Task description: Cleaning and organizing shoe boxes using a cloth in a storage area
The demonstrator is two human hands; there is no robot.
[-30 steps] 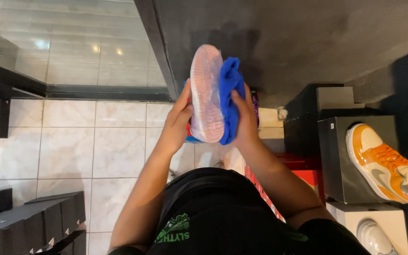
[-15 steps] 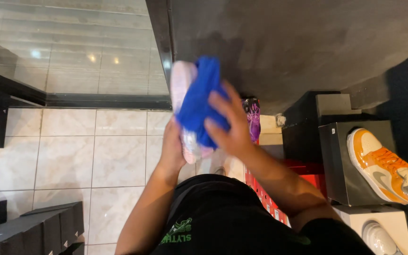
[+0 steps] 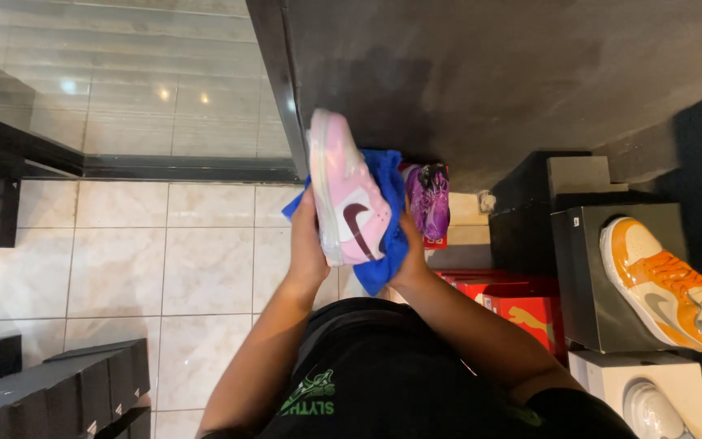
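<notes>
The left hand (image 3: 309,244) is closed around the sole edge of a pink sneaker (image 3: 349,202), which is held up in front of the body with its side panel and dark maroon curved mark turned to the camera and its toe pointing to about eleven o'clock. The right hand (image 3: 410,248) is wrapped in a blue cloth (image 3: 386,180) and pressed against the far side of the sneaker at its three o'clock, the cloth being gripped between palm and shoe; its fingers are hidden by the cloth. A purple sneaker (image 3: 430,197) is seen just beyond the cloth at two o'clock, resting on a stack of boxes. Red shoe boxes (image 3: 522,305) lie at four o'clock from the hands. An orange and white sneaker (image 3: 661,284) is set on a black box (image 3: 587,276) farther out at three o'clock, with a white sneaker (image 3: 650,410) on a white box below it. Black boxes (image 3: 58,394) are stacked on the tiled floor (image 3: 123,260) at eight o'clock.
</notes>
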